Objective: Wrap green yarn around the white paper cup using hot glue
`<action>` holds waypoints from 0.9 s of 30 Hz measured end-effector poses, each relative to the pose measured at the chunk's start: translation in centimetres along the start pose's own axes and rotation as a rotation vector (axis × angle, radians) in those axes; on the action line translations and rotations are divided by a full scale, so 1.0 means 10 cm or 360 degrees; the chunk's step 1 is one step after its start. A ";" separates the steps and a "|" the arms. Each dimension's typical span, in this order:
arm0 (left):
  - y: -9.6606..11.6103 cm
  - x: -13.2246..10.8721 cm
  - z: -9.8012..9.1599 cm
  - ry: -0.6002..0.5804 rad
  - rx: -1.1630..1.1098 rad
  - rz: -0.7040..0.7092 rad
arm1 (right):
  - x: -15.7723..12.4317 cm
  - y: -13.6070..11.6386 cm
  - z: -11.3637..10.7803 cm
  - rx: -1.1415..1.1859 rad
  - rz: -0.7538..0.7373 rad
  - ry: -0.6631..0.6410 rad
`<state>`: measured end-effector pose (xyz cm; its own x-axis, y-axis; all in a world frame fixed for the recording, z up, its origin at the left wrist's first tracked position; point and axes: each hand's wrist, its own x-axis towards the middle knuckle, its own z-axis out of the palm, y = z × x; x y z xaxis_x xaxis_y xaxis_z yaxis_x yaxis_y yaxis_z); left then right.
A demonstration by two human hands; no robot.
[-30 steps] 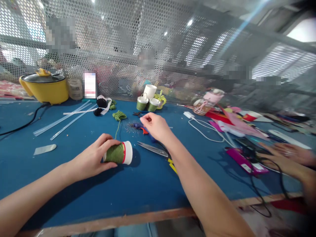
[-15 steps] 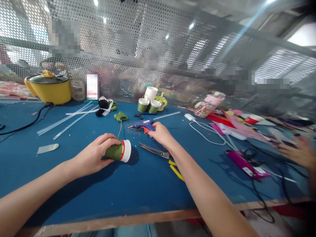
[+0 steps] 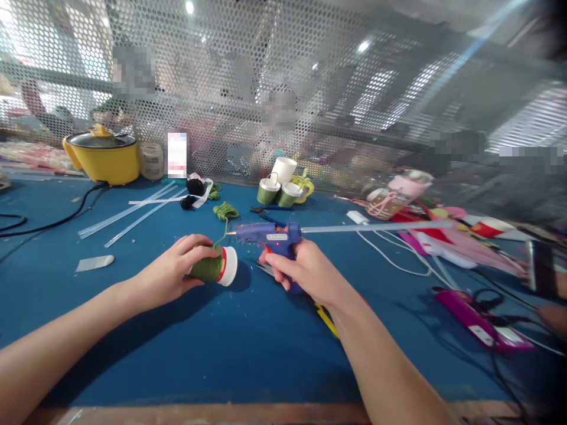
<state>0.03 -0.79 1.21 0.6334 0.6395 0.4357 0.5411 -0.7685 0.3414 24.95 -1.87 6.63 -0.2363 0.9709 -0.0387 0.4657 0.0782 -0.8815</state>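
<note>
My left hand (image 3: 179, 265) is closed around a paper cup (image 3: 229, 267) lying on its side, its white rim to the right. Green yarn (image 3: 207, 269) wraps the cup below a red band, and a strand runs up to a small green yarn bundle (image 3: 225, 211). In my right hand (image 3: 295, 265) is a blue glue gun (image 3: 268, 233), its fingers wrapped round the handle. The nozzle points left, just above the cup's upper side. A long clear glue stick (image 3: 372, 227) sticks out of its back. Scissors (image 3: 326, 320) with yellow handles lie partly hidden under my right hand.
At the back stand a yellow electric pot (image 3: 113, 162), a glass jar (image 3: 151, 160), a phone (image 3: 177, 154) and small green-wrapped cups (image 3: 290, 193). Glue sticks (image 3: 128, 209) lie left. A purple power strip (image 3: 481, 324) with cables is at right, near another person's hand (image 3: 553, 319).
My right hand has lifted the glue gun off the table and turned it level, nozzle close to the cup. My left hand still holds the cup. The other person's hand has moved, a dark phone-like object beside it.
</note>
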 end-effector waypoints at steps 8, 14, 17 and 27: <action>-0.03 -0.01 0.03 0.0033 -0.0041 0.0006 | -0.09 -0.04 -0.01 -0.0217 0.0079 -0.0069; -0.05 -0.02 0.04 0.0041 -0.0046 0.0009 | -0.07 -0.03 0.02 -0.0240 0.0075 -0.0080; -0.04 -0.01 0.04 0.0042 -0.0046 0.0006 | -0.08 -0.03 0.02 -0.0245 0.0086 -0.0082; -0.05 -0.02 0.04 0.0039 -0.0042 0.0016 | -0.11 -0.05 0.04 -0.0304 0.0089 -0.0036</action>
<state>-0.16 -0.52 0.60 0.6250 0.6311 0.4594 0.5195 -0.7756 0.3587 24.60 -3.03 6.96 -0.2236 0.9698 -0.0976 0.6315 0.0678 -0.7724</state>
